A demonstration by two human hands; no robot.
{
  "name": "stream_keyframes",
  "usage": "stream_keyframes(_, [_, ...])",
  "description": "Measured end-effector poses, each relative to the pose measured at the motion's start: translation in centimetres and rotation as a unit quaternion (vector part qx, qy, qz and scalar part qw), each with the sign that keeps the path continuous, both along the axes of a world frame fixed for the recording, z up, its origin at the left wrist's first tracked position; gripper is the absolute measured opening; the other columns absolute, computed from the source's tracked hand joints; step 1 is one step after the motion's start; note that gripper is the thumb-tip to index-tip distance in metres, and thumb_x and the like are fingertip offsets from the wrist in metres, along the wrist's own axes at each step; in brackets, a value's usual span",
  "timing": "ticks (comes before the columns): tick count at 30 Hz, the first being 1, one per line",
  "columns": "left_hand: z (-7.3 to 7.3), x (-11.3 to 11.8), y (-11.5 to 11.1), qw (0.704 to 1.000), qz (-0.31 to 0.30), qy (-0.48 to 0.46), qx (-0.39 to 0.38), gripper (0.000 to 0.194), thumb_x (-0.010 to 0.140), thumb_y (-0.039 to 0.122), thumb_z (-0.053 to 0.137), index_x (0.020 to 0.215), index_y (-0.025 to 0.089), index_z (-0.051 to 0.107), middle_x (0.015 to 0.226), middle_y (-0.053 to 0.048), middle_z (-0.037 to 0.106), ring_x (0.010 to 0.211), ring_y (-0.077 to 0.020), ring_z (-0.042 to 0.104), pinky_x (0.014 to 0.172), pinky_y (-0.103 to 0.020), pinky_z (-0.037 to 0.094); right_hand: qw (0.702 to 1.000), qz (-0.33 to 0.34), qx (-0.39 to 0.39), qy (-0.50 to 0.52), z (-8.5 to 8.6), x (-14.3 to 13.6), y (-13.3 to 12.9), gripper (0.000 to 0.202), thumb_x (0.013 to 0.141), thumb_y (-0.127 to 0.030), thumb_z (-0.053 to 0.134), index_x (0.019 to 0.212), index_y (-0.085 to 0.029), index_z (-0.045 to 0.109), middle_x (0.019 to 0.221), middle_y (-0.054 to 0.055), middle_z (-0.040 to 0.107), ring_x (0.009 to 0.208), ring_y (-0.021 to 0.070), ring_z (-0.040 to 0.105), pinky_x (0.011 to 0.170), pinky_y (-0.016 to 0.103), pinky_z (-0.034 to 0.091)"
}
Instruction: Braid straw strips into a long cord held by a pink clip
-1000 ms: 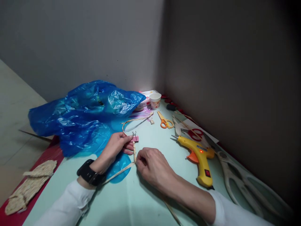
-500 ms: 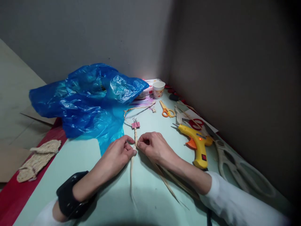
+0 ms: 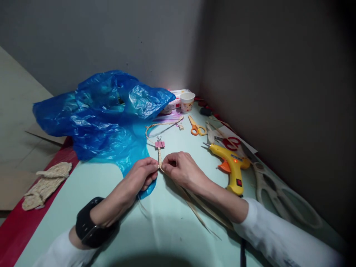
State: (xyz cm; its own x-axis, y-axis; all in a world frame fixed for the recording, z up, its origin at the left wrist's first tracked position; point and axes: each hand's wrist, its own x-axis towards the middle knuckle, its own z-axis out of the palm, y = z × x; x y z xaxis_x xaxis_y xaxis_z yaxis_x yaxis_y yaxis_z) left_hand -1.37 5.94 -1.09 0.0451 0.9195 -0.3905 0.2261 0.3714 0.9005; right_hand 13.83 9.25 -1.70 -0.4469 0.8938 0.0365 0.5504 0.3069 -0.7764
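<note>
A thin straw-coloured braid point(image 3: 159, 154) runs toward me from a pink binder clip point(image 3: 159, 144) that grips it. At its near end my left hand point(image 3: 141, 174) pinches a strand of the fibre, thumb against forefinger. My right hand point(image 3: 182, 168) pinches the braid's other side, its fingertips almost touching the left ones. Loose fibre strands point(image 3: 194, 211) trail out beneath my right hand across the table. Beyond the clip the finished length of braid point(image 3: 164, 123) curves back and to the right. A black watch sits on my left wrist.
A crumpled blue plastic bag point(image 3: 108, 115) spreads over the left. On the right lie a yellow glue gun point(image 3: 236, 170), large scissors point(image 3: 274, 189), red-handled scissors point(image 3: 232, 143) and orange scissors point(image 3: 197, 128). A paper cup point(image 3: 187, 102) stands behind. A woven straw piece point(image 3: 48, 183) rests at the left edge.
My left hand has closed its fingers on a strand and drawn it to the left; the strand that hung straight down has swung leftward. My right hand stays at the braid.
</note>
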Motion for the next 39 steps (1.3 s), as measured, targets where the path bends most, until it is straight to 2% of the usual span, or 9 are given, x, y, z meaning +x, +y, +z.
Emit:
stream_keyframes(4, [-0.2, 0.6, -0.3, 0.999, 0.044, 0.004, 0.011, 0.023, 0.074, 0.033, 0.058, 0.061, 0.018, 0.047, 0.048, 0.009, 0.03, 0.042, -0.0054, 0.022, 0.042, -0.022, 0.012, 1.0, 0.013, 0.005, -0.004, -0.1, 0.1, -0.1, 0.02, 0.077, -0.016, 0.05, 0.069, -0.015, 0.068, 0.059, 0.0, 0.059, 0.056, 0.0108, 0.045, 0.055, 0.023, 0.027])
stream_keyframes(9, [-0.3, 0.6, -0.5, 0.998, 0.048, 0.022, 0.029, 0.021, 0.073, 0.034, 0.059, 0.063, 0.017, 0.053, 0.05, 0.008, 0.034, 0.043, -0.0057, 0.024, 0.042, -0.021, 0.014, 0.998, 0.028, 0.027, -0.044, 0.1, 0.3, 0.0, 0.022, 0.082, -0.016, 0.049, 0.076, -0.015, 0.07, 0.071, 0.003, 0.068, 0.065, 0.0128, 0.053, 0.061, 0.023, 0.031])
stream_keyframes(13, [-0.2, 0.7, -0.3, 0.998, 0.046, 0.024, 0.024, 0.013, 0.069, 0.028, 0.058, 0.066, 0.015, 0.056, 0.049, 0.009, 0.034, 0.044, -0.0055, 0.024, 0.042, -0.021, 0.013, 0.997, 0.043, 0.027, -0.054, 0.1, 0.3, 0.0, 0.022, 0.085, -0.017, 0.05, 0.077, -0.014, 0.07, 0.078, 0.005, 0.07, 0.071, 0.0131, 0.057, 0.064, 0.023, 0.033])
stream_keyframes(21, [-0.7, 0.9, 0.1, 0.998, 0.045, 0.023, 0.034, 0.01, 0.065, 0.023, 0.057, 0.06, 0.017, 0.051, 0.049, 0.009, 0.035, 0.043, -0.0051, 0.026, 0.043, -0.022, 0.013, 0.989, 0.052, 0.053, -0.13, 0.4, 0.5, -0.1, 0.025, 0.091, -0.027, 0.05, 0.08, -0.017, 0.07, 0.079, 0.006, 0.07, 0.07, 0.0142, 0.057, 0.062, 0.025, 0.031])
stream_keyframes(25, [-1.4, 0.8, 0.2, 0.997, 0.048, 0.022, 0.047, 0.014, 0.066, 0.023, 0.058, 0.057, 0.018, 0.048, 0.048, 0.008, 0.036, 0.043, -0.0057, 0.027, 0.044, -0.022, 0.015, 0.967, 0.038, 0.105, -0.229, 1.2, 0.3, -1.1, 0.023, 0.089, -0.023, 0.048, 0.083, -0.016, 0.069, 0.082, 0.008, 0.068, 0.071, 0.0168, 0.058, 0.059, 0.029, 0.026])
stream_keyframes(29, [-1.4, 0.9, 0.0, 0.996, 0.055, 0.023, 0.069, 0.013, 0.067, 0.023, 0.057, 0.058, 0.018, 0.049, 0.05, 0.007, 0.039, 0.046, -0.007, 0.031, 0.045, -0.022, 0.019, 0.943, 0.031, 0.173, -0.282, 1.7, -0.2, -2.6, 0.02, 0.087, -0.018, 0.046, 0.082, -0.015, 0.065, 0.082, 0.009, 0.065, 0.072, 0.0197, 0.056, 0.06, 0.033, 0.026])
stream_keyframes(34, [-0.7, 1.2, -0.6, 0.993, 0.053, 0.025, 0.099, 0.019, 0.068, 0.022, 0.053, 0.052, 0.02, 0.043, 0.049, 0.006, 0.041, 0.049, -0.0093, 0.035, 0.048, -0.024, 0.024, 0.926, 0.041, 0.247, -0.283, 1.2, -0.9, -3.8, 0.012, 0.078, -0.012, 0.052, 0.082, -0.014, 0.063, 0.082, 0.01, 0.062, 0.078, 0.0224, 0.055, 0.067, 0.035, 0.028])
stream_keyframes(37, [-0.4, 1.2, -0.7, 0.994, 0.043, 0.023, 0.095, 0.022, 0.071, 0.022, 0.051, 0.05, 0.02, 0.043, 0.045, 0.005, 0.041, 0.046, -0.0101, 0.037, 0.048, -0.024, 0.026, 0.922, 0.035, 0.28, -0.265, 0.5, -1.2, -4.1, 0.01, 0.08, -0.014, 0.051, 0.081, -0.014, 0.062, 0.079, 0.009, 0.06, 0.075, 0.0227, 0.054, 0.067, 0.035, 0.03])
stream_keyframes(39, [-0.4, 1.2, -0.7, 0.995, 0.044, 0.019, 0.093, 0.018, 0.071, 0.023, 0.052, 0.054, 0.019, 0.048, 0.049, 0.004, 0.046, 0.049, -0.0111, 0.042, 0.051, -0.024, 0.03, 0.921, 0.025, 0.283, -0.268, 0.3, -1.4, -4.4, 0.012, 0.083, -0.014, 0.049, 0.081, -0.014, 0.061, 0.077, 0.009, 0.06, 0.075, 0.0226, 0.054, 0.067, 0.035, 0.031])
